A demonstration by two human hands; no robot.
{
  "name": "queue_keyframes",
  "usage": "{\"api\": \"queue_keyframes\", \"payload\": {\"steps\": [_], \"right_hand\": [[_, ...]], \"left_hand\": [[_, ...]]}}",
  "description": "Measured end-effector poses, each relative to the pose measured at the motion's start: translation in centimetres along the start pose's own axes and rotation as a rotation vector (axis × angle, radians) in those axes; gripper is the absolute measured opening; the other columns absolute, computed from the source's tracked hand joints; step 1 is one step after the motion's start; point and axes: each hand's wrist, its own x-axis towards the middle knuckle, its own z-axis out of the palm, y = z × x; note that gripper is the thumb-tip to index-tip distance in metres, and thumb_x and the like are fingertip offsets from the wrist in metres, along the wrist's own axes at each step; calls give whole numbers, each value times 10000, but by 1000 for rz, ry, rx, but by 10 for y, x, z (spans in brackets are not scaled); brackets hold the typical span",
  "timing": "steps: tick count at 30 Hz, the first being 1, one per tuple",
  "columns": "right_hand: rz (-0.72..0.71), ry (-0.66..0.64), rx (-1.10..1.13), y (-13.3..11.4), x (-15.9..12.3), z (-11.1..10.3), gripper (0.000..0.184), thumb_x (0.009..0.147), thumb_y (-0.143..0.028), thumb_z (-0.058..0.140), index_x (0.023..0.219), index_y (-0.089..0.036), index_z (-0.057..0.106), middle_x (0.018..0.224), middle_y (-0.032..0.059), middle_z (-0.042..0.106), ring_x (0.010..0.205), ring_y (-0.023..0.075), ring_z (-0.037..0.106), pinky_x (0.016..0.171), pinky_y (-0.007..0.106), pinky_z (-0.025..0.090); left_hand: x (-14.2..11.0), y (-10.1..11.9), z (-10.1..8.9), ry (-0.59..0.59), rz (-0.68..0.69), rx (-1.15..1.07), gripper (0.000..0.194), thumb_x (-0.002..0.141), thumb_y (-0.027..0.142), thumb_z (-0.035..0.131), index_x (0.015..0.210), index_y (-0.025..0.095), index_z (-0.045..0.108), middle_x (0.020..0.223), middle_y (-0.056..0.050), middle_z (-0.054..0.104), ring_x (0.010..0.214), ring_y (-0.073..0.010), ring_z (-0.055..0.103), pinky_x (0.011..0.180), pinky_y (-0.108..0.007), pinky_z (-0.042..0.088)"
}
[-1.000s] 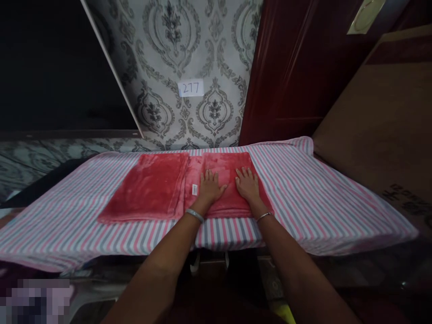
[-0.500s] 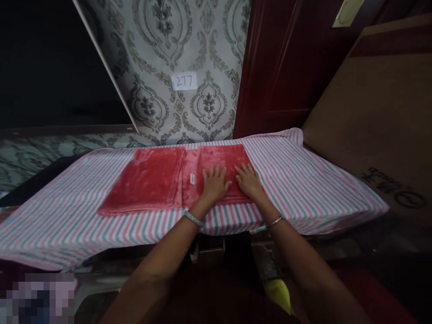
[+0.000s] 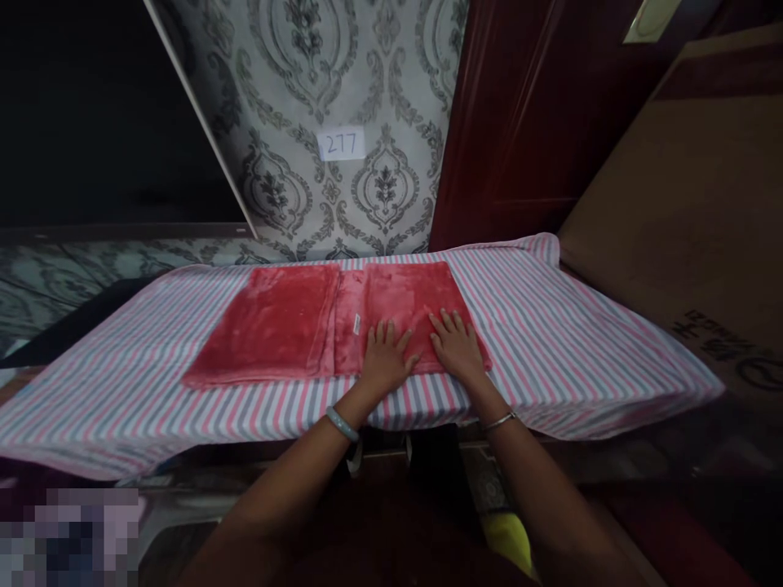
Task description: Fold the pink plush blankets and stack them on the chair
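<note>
A red plush blanket (image 3: 275, 322) lies on the striped cloth, its left and right sides folded inward with a narrow strip showing between them. A small white label (image 3: 356, 324) sits on that strip. My left hand (image 3: 387, 359) rests flat, fingers spread, on the near part of the right folded panel. Beside it, my right hand (image 3: 456, 346) presses flat near the same panel's right edge, fingers apart. Neither hand grips the fabric. A pale bangle circles the left wrist and a thin metal one the right.
The pink, grey and white striped cloth (image 3: 550, 326) covers the table. A large cardboard box (image 3: 685, 212) stands on the right, before a dark red door (image 3: 519, 122). At the left is a black screen (image 3: 110, 114). A paper marked 277 (image 3: 341, 143) is on the wallpaper.
Both hands have slid a little toward me over the right panel, staying flat. The view has shifted slightly, and the label now tilts more.
</note>
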Motion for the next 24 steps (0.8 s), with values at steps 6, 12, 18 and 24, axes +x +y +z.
{"api": "queue_keyframes", "payload": {"steps": [6,12,18,24], "right_hand": [[-1,-20,23,0,-1,3,550,1036,-314,370,1581,-248,390,1653,65,301,1528,301,242,1205,549,258],[-42,29,213,26,47,-3,533,983,-236,405,1503,-183,506,1550,91,479,1450,240,405,1187,435,340],[49,165,322,37,136,-28,584,950,-138,336,1512,-141,496,1525,86,508,1415,205,454,1181,346,358],[102,177,299,24,198,-25,574,962,-83,269,1435,-162,584,1508,83,530,1393,201,476,1166,363,352]], "left_hand": [[-31,-5,-4,18,13,44,739,938,571,549,1549,173,431,1580,-228,415,1492,-395,342,1199,-572,285],[-10,-19,-69,-208,76,-133,441,1004,469,426,1254,224,694,1183,-110,738,1128,-280,679,986,-402,520],[112,-27,-96,10,41,-219,472,994,233,342,1387,157,594,1417,-105,629,1276,-212,601,1086,-313,456],[208,-13,-64,26,-26,-170,541,952,123,346,1468,118,507,1546,-141,497,1433,-211,455,1195,-358,355]]}}
